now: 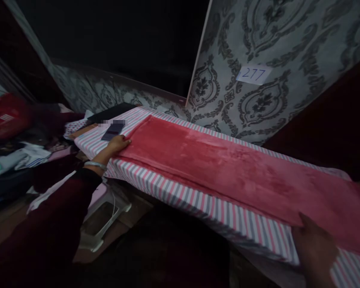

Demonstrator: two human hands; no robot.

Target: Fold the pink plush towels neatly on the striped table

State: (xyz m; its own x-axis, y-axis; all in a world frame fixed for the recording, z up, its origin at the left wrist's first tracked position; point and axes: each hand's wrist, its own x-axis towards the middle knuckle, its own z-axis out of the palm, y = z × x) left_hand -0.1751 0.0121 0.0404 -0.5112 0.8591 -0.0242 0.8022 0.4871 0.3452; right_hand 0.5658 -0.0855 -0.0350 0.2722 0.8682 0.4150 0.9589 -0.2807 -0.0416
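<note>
A long red plush cloth [197, 156], folded into a flat strip, lies along a narrow surface covered with a striped sheet [209, 206]. At its left end, my left hand [117, 145] grips the edge, with the thumb on top. My right hand [316, 246], blurred, is at the near edge toward the right end; its thumb lies over the cloth and its other fingers are mostly hidden. The fabric shows lighter and darker patches. Just beyond my left hand, a dark phone [113, 130] rests on the sheet.
A pale plastic stool [108, 208] stands below the left end. Heaped clothes [26, 156] and a red bag [7, 116] are at the far left. Behind the surface are a large dark screen [116, 40] and patterned wallpaper bearing a paper label [253, 75] marked 277.
</note>
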